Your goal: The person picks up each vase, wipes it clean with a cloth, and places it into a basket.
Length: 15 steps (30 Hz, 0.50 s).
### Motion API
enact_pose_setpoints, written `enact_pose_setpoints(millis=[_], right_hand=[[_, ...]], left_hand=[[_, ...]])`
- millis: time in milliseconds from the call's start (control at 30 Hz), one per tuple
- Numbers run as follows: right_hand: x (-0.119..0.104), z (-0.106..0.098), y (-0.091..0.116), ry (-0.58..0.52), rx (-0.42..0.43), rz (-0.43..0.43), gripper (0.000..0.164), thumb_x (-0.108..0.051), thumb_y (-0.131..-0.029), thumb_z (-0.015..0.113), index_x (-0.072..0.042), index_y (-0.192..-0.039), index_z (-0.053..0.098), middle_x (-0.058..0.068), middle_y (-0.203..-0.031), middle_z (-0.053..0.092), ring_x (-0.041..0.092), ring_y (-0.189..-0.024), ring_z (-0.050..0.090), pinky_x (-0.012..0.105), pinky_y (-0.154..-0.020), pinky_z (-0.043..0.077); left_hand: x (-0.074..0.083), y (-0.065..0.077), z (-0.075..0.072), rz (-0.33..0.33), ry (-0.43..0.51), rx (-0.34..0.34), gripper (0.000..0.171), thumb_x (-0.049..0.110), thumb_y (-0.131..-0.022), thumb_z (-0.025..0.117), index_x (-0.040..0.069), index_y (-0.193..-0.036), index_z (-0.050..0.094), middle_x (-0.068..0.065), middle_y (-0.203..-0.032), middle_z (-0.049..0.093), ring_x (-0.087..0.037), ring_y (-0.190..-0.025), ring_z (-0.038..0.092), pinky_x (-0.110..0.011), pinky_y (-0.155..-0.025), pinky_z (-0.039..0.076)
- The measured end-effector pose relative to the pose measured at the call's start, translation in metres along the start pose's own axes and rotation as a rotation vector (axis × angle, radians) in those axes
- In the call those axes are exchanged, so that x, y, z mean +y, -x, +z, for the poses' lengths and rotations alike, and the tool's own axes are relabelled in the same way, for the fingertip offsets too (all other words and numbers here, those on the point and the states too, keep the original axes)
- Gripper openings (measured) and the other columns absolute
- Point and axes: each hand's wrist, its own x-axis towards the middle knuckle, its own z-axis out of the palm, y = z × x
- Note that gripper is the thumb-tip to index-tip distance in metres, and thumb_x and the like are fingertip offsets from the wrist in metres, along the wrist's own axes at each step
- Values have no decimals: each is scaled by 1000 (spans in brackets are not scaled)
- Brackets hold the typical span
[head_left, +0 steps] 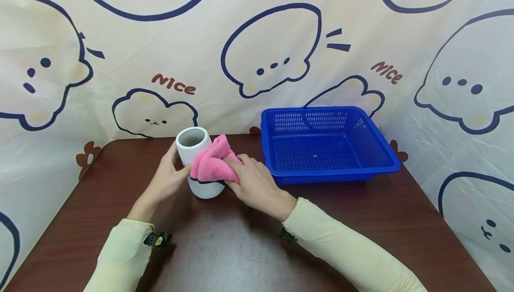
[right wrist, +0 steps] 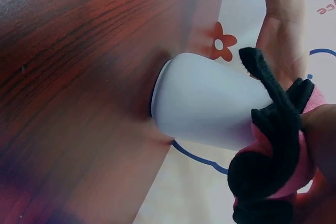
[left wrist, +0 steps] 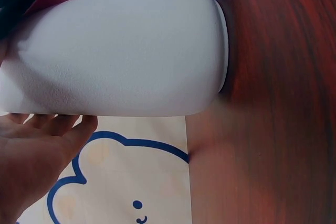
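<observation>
Closest to the head camera, two pale yellow-green sleeves, the left sleeve [head_left: 120, 256] and the right sleeve [head_left: 345, 243], reached forward over a dark reddish-brown desk [head_left: 241, 252], whose wood grain ran in streaks and whose surface caught a soft glare. A small black band [head_left: 158, 239] sat at the left wrist, with a yellow patch on it.

Beyond the wrists, the right hand [head_left: 254, 182] gripped a bunched pink cloth [head_left: 214, 160] between thumb and fingers — the cloth, edged in black, lay against the near right side of a white vase [head_left: 206, 190]. The left hand [head_left: 170, 178] held that vase from the other side, its thumb on the near face, just beside the cloth, and its fingers curled round behind.

The vase stood at the left of the desk, mouth upward, smooth and rounded, narrower at the rim than at the body. Its base seemed to rest on the wood, though the shadow beneath made the contact hard to judge.

Farther back and to the right, apart from the vase, a blue plastic basket [head_left: 337, 173] with perforated walls sat near the rear edge. Behind everything hung a cream backdrop [head_left: 225, 118] — blue-outlined cartoon faces, brown flowers and the word "Nice" printed across it.
</observation>
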Motion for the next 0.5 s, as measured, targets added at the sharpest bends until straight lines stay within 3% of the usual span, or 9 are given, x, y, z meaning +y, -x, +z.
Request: enact_pose_setpoints(millis=[200, 400, 500], right_hand=[[1, 5, 1, 7, 9, -6, 38, -36, -94, 60, -26, -130, 53, 0, -103, 61, 16, -89, 58, 29, -71, 48], [2, 7, 2, 2, -7, -7, 38, -36, -93, 60, -26, -129, 52, 0, -103, 61, 17, -90, 58, 29, -71, 48], [3, 8, 4, -1, -14, -14, 37, -36, -94, 60, -25, -128, 52, 0, -103, 61, 17, -91, 59, 29, -71, 48]], left_hand=[[0, 0, 1, -40, -14, -2, 69, 20, -91, 66, 28, -148, 28, -2, -140, 48, -15, -118, 52, -17, -93, 45], [1, -1, 1, -50, -5, 2, 70, 21, -91, 67, 29, -149, 27, -4, -141, 47, -21, -120, 51, -44, -100, 47], [2, -1, 2, -45, 1, 1, 72, 20, -91, 67, 29, -150, 26, -5, -143, 47, -23, -122, 50, -51, -102, 45]])
